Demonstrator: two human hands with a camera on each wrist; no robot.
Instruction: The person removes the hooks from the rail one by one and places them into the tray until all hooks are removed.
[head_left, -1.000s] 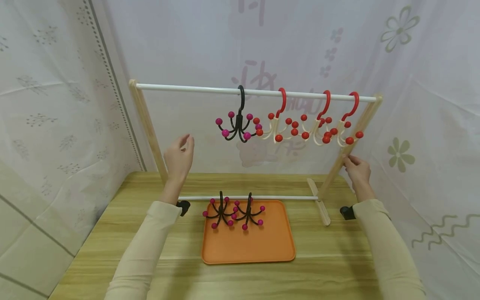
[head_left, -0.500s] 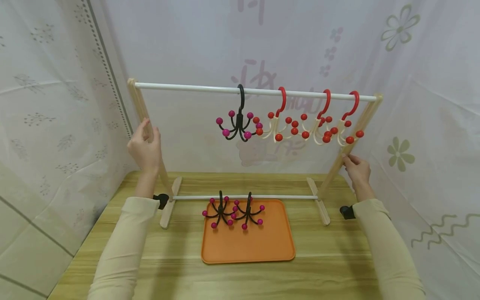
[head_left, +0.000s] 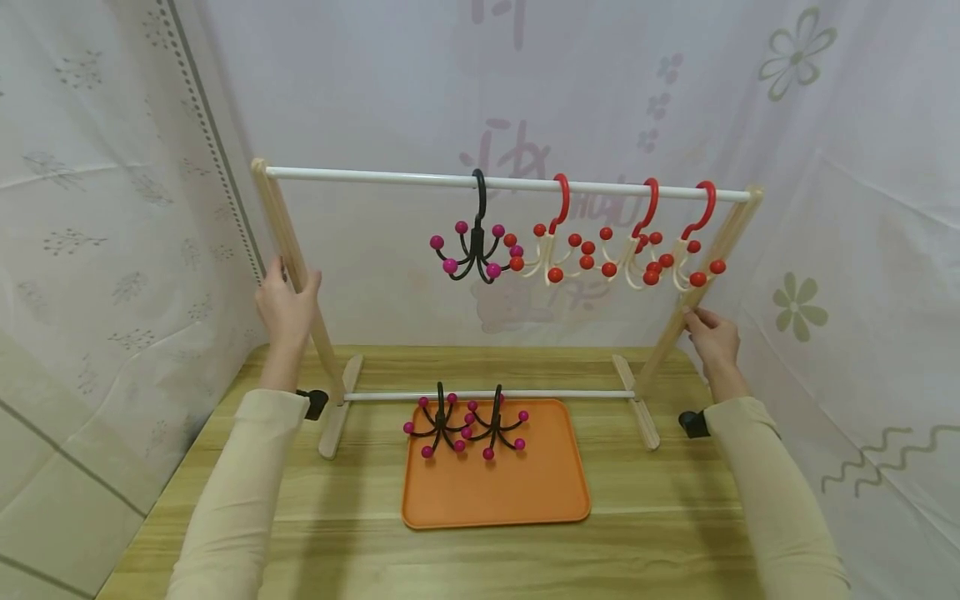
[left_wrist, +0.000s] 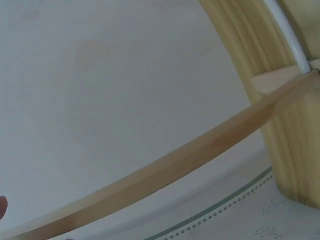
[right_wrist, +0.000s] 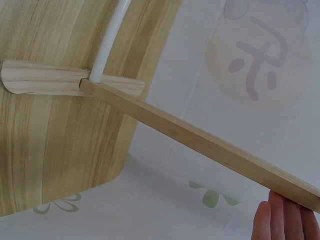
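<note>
at nine o'clock in the head view, the left hand [head_left: 287,312] spans the left post [head_left: 281,225] of a rack, its thumb and fingers set wide on either side; whether any of them presses the wood cannot be told. just past three o'clock, the right hand [head_left: 714,340] pinches the right post [head_left: 667,350], fingertips touching the wood. between the posts runs a white upper bar [head_left: 375,176]. a black hanger [head_left: 477,242] with pink balls hangs from it at twelve, and three cream hangers [head_left: 632,249] with red hooks and balls hang between one and three. at six, an orange tray [head_left: 495,492] bears two black hangers [head_left: 496,421] side by side.
</note>
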